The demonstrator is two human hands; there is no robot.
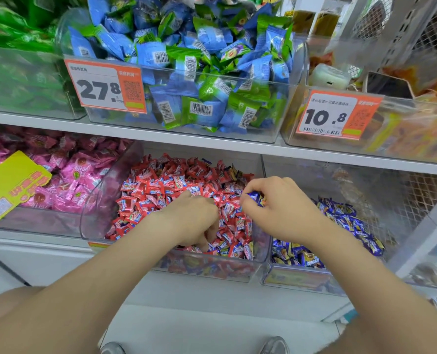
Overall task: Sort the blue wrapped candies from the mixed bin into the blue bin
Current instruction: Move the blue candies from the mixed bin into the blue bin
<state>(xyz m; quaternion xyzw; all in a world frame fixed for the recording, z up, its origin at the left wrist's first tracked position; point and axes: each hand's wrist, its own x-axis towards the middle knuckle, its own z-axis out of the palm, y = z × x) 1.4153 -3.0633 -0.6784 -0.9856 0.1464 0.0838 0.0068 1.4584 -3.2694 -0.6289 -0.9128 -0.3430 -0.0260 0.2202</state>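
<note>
The mixed bin is a clear plastic tub on the lower shelf, heaped with red wrapped candies and a few blue ones near its front. To its right stands the blue bin with dark blue wrapped candies. My left hand is dug into the red heap, fingers curled down among the candies; what they hold is hidden. My right hand hovers over the right side of the mixed bin and pinches a blue wrapped candy between thumb and fingers.
A bin of pink candies with a yellow tag sits left of the mixed bin. The upper shelf carries a bin of light blue and green packets with a 27.8 price tag, and another bin tagged 10.8. White mesh backs the blue bin.
</note>
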